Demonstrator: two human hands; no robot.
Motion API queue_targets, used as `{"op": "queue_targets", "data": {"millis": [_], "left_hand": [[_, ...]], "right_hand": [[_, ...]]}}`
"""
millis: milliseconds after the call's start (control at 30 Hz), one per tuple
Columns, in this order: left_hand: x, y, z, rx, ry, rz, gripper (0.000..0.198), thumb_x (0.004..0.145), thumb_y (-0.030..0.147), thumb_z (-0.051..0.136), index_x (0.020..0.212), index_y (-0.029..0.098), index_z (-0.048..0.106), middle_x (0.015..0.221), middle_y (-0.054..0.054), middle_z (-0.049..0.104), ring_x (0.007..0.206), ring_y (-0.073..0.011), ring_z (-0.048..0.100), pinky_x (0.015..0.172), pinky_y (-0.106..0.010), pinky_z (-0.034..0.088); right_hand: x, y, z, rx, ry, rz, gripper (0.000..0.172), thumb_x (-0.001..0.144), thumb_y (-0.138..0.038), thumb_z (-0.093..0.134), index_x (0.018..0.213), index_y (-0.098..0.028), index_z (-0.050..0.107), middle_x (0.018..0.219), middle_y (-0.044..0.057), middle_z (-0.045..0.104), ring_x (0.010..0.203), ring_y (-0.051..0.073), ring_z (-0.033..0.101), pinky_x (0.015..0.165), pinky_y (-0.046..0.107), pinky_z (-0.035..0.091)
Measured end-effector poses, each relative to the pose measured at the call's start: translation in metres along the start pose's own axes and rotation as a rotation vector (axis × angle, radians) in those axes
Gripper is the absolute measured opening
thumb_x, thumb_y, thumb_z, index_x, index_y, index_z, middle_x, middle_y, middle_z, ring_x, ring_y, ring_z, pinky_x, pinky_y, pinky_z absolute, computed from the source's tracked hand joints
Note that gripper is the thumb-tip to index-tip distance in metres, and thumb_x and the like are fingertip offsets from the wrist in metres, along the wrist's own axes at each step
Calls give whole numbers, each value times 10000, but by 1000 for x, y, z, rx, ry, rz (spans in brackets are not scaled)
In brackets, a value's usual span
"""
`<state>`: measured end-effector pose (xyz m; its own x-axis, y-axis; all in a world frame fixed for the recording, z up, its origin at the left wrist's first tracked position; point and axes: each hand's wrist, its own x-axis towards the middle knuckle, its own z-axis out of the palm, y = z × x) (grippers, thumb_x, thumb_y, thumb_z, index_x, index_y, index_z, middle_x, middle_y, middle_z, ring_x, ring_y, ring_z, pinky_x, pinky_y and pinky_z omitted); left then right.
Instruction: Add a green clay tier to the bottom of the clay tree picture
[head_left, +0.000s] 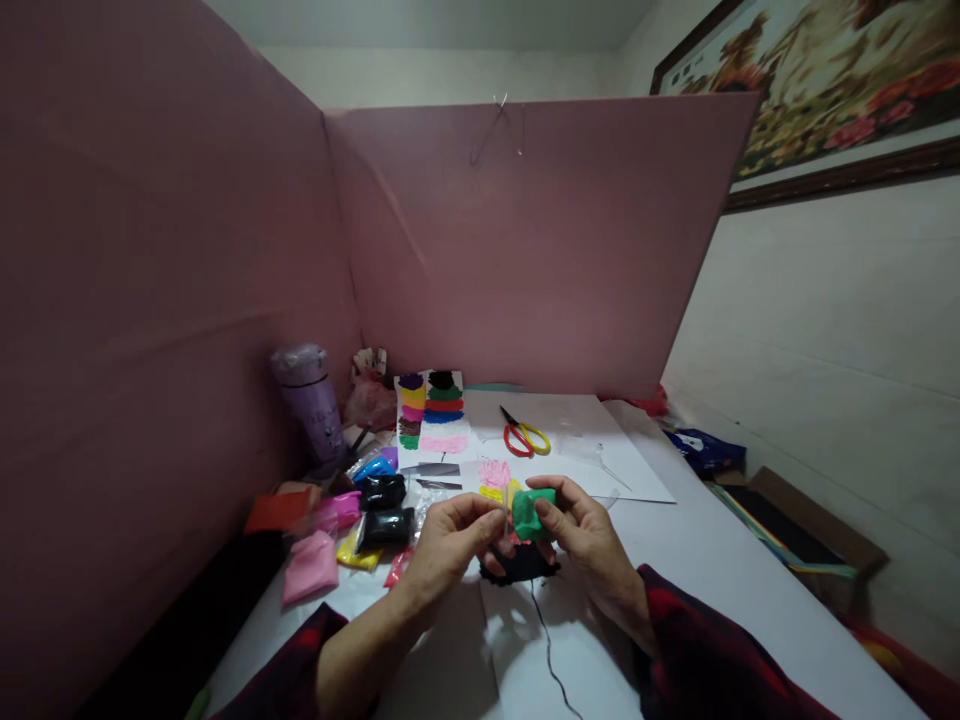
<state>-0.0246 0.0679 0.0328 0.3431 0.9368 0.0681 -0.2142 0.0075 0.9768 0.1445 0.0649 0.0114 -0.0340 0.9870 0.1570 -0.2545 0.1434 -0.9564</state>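
My right hand [585,535] pinches a lump of green clay [531,510] above the white table [712,560]. Close beside it, my left hand [450,540] has its fingers pressed together at the clay's left side, touching it or a small bit of it. Under both hands lies a flat black clay shape [521,568] on white paper, with a thin black cord [546,645] running toward me. Pink and yellow clay patches [493,478] lie on a sheet just beyond my fingers.
Several bags of coloured clay [352,520] lie at the left by a purple bottle [309,400]. A colour swatch card [431,412] and red-and-yellow scissors [525,436] lie farther back. Pink panels [525,250] wall the table. A cardboard box [795,520] sits right.
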Motion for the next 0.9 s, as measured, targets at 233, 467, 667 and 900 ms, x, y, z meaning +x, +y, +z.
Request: {"op": "queue_targets", "data": {"millis": [233,467,667,900], "left_hand": [[-1,2,0,-28,-17,13,350,694,435,746,722,97,659,606,-46,633,541,-150,585,460,-249,506],[-1,-2,-4,-91,-72,23,295,773,394,693,786,100,675,663,-56,648,595,-142,594,524,-241,512],[-1,-3,-5,-113,-94,11,273,756,371,715,789,102,683,673,-67,660,595,-146,600,539,-248,512],[-1,-3,-2,-117,-79,5,328,707,412,747,773,97,683,646,-67,655,561,-150,597,518,-265,514]], "right_hand": [[0,0,0,23,-17,23,457,689,-494,745,975,-172,591,637,-35,555,421,72,463,387,196,373],[-1,-2,0,66,-9,36,442,709,-485,735,982,-170,588,652,-31,553,441,66,465,398,182,362],[-2,-1,0,81,-15,45,418,725,-472,724,989,-177,588,652,-27,550,469,85,489,411,188,367],[-2,-1,-1,63,-23,38,422,738,-467,713,1004,-168,578,680,-7,576,513,104,519,421,197,382]]}}
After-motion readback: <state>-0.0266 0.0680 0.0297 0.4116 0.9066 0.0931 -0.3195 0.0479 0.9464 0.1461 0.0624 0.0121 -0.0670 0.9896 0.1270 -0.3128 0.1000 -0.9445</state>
